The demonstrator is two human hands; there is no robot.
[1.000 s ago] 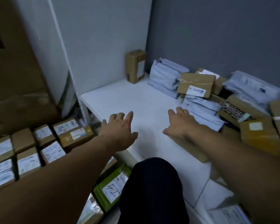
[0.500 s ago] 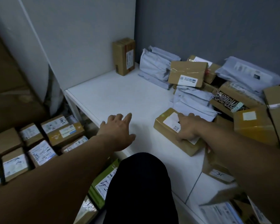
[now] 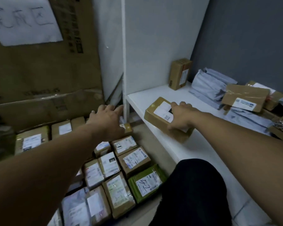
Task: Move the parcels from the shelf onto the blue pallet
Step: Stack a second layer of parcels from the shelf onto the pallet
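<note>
Parcel (image 3: 156, 119) slid toward shelf (image 3: 153, 97) edge, axis far-left to near-right; right hand (image 3: 180, 116) grips it; left hand (image 3: 106, 121) splayed.

The right hand (image 3: 180, 117) grips a brown labelled parcel (image 3: 155, 115) at the white shelf's (image 3: 203, 144) left end. The left hand (image 3: 106, 121), fingers spread, hovers above packed rows of parcels (image 3: 132, 159) below. Grey mailers (image 3: 209, 85) lie further back.
</note>
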